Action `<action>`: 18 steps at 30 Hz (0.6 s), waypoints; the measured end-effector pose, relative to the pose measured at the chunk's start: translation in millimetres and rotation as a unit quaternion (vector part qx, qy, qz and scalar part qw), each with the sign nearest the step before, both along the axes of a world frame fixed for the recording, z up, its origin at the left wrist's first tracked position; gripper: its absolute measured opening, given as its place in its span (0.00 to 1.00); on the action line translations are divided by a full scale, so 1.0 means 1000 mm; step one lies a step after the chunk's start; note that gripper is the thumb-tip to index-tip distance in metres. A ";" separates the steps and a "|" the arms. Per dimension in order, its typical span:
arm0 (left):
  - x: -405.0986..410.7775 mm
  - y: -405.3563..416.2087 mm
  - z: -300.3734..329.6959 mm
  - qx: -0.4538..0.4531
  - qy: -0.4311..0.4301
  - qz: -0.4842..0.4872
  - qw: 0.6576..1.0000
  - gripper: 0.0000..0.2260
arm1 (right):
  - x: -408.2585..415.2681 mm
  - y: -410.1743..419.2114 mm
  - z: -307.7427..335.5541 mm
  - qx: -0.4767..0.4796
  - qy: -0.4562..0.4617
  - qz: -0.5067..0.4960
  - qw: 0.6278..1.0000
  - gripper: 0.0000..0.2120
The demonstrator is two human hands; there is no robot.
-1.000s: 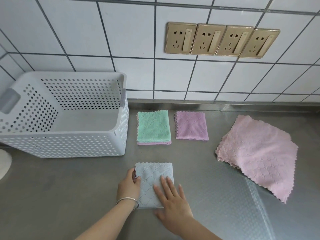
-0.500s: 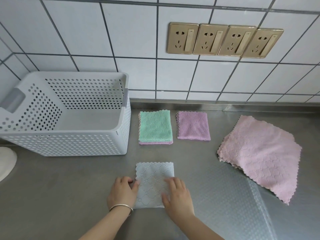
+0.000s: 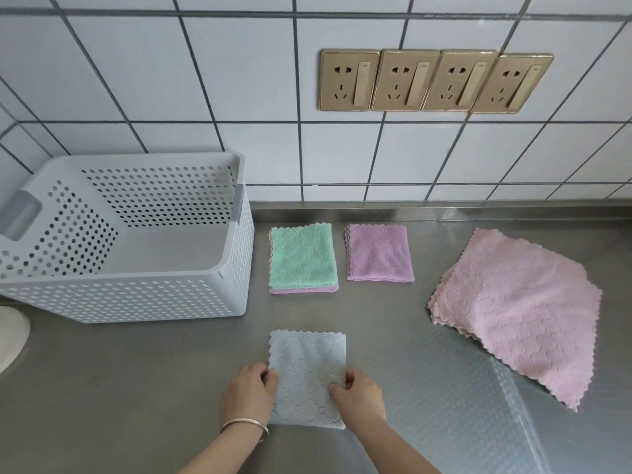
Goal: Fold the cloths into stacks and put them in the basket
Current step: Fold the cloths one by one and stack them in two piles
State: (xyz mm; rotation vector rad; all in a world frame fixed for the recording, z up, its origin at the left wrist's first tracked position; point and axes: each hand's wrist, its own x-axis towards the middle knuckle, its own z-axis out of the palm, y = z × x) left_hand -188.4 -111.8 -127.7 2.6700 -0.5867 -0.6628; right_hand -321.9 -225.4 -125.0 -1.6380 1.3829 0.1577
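Pinching the folded blue cloth (image 3: 307, 374) at mid-length, the left hand (image 3: 249, 395) is holding its left edge and the right hand (image 3: 359, 393) its right. It is lying near on the tabletop (image 3: 136, 388), long axis running near-to-far, with the green-topped stack (image 3: 302, 258) directly beyond it and the basket (image 3: 136, 302) far-left.

Bare counter (image 3: 191, 364) before basket (image 3: 130, 302)
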 end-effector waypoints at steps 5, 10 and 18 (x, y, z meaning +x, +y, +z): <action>-0.007 -0.024 0.019 -0.104 0.041 0.003 0.994 0.17 | -0.010 -0.025 0.019 -0.002 -0.093 -0.085 0.992 0.04; 0.002 -0.095 0.056 -0.211 0.025 -0.009 0.977 0.15 | -0.007 -0.085 0.046 -0.064 -0.178 -0.133 0.973 0.04; 0.030 -0.223 0.074 -0.272 0.032 -0.030 0.961 0.05 | 0.026 -0.200 0.048 -0.104 -0.194 -0.179 0.959 0.08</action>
